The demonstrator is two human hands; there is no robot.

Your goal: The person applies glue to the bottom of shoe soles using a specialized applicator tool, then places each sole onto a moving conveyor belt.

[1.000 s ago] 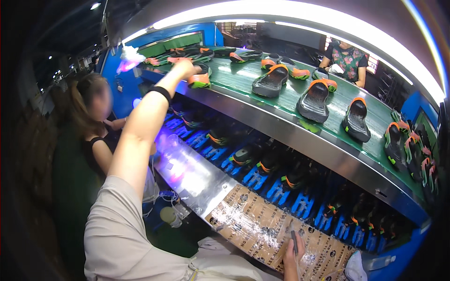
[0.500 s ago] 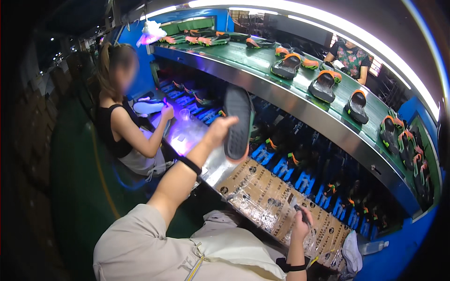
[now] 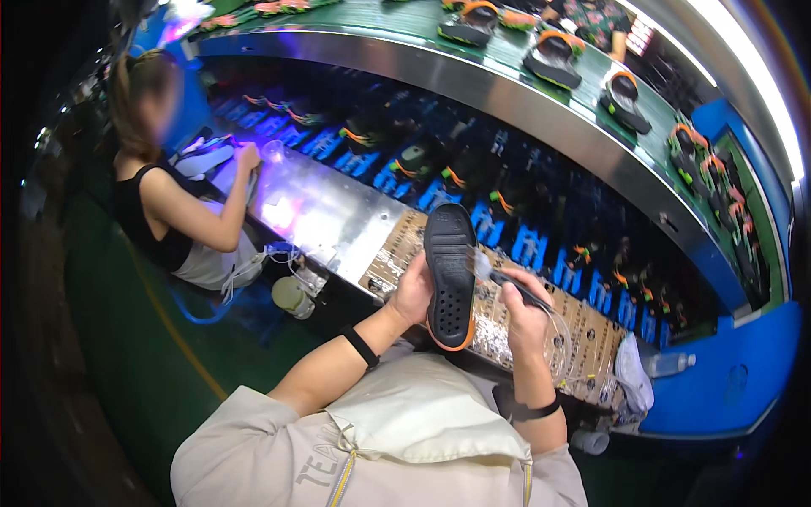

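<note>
My left hand (image 3: 412, 291) grips a black sandal sole (image 3: 449, 272) with an orange rim at its heel, held upright with the studded underside facing me, over the work shelf (image 3: 338, 221). My right hand (image 3: 525, 313) holds a thin dark brush (image 3: 512, 286) whose tip touches the sole's right edge. A clear tube or cord loops down from that hand. Both hands are close together above the patterned brown board (image 3: 583, 338) on the shelf.
A curved green conveyor (image 3: 507, 63) carries black and orange sandals (image 3: 553, 59) above. A lower rack holds more sandals on blue supports (image 3: 528, 245). Another person (image 3: 173, 203) sits at my left at a purple-lit spot. A bottle (image 3: 672, 363) lies at right; a white cup (image 3: 291, 296) stands below.
My left hand reached up to the conveyor, took a sandal sole, and brought it down in front of me. My right hand rose from the board with the brush to meet the sole.
</note>
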